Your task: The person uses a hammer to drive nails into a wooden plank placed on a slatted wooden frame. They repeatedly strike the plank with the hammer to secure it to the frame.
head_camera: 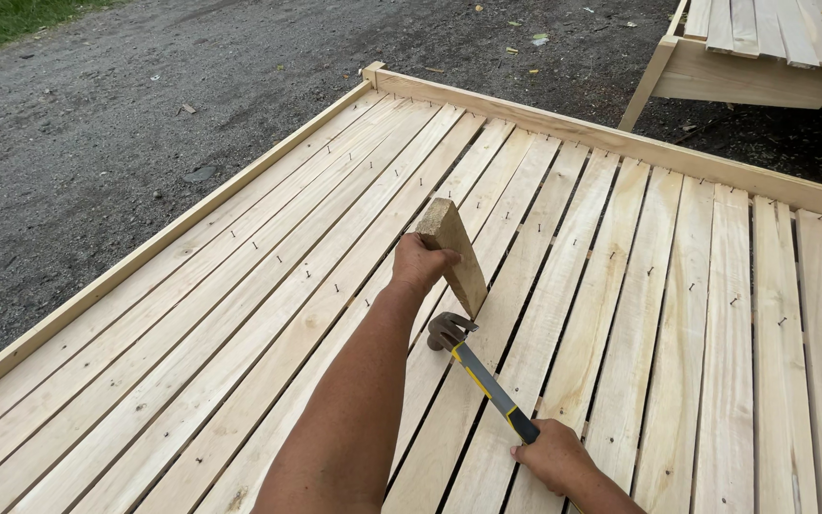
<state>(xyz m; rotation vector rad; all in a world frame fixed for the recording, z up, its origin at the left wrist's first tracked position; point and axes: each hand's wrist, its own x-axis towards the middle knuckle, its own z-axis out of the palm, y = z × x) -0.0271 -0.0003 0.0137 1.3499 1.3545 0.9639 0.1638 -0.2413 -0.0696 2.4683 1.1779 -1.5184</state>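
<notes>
Left hand (418, 264) is closed around a short wood block (453, 253), holding it on end w/ its lower tip on a slat of the big slatted wooden panel (240, 314). Block's long axis tilts – top leans away and to the left, bottom toward the camera. Right hand (552, 455) is wrapped tight on the grip of a claw hammer (480, 373) w/ a yellow-and-black handle. Hammer handle runs diagonally from the right hand up-left to the steel head (448, 330), which sits just below and beside the block's lower end, nearly touching; can't tell if it makes contact.

So the block lies ahead of and left of the right hand, directly in the left hand – the left is the nearer one. Small nails (336, 286) stick up in rows along the slats. Panel has a raised frame rail (620, 143) at its far edge, w/ dark gravel ground (97, 114) beyond. Another slatted wood piece (763, 48) stands at top right.
</notes>
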